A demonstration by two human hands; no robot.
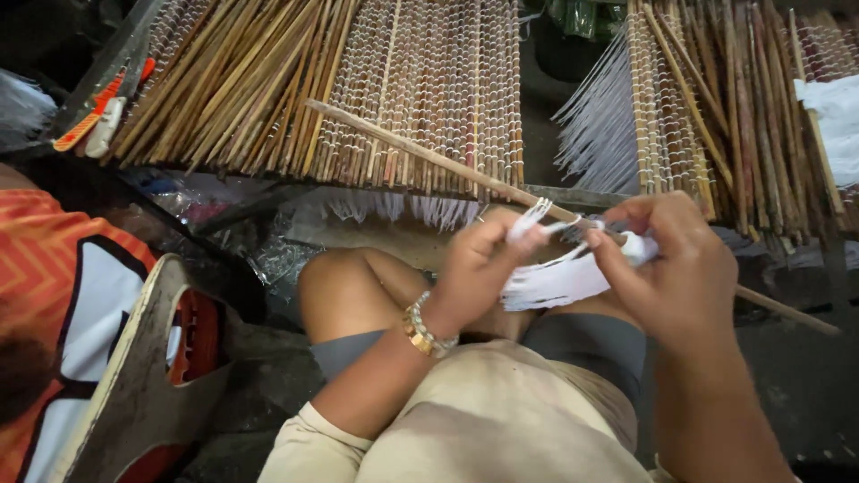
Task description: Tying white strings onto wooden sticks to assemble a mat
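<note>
My left hand (479, 268) pinches a loop of white strings (546, 277) at centre frame, a beaded bracelet (422, 329) on its wrist. My right hand (667, 264) closes on the same flat, ribbon-like bundle and steadies a thin, smooth wooden stick (429, 154) that slants from upper middle to lower right. Behind, across the top, lie mats (420, 80) of sticks laced with white thread. An orange patterned cloth (40, 268) fills the left edge.
</note>
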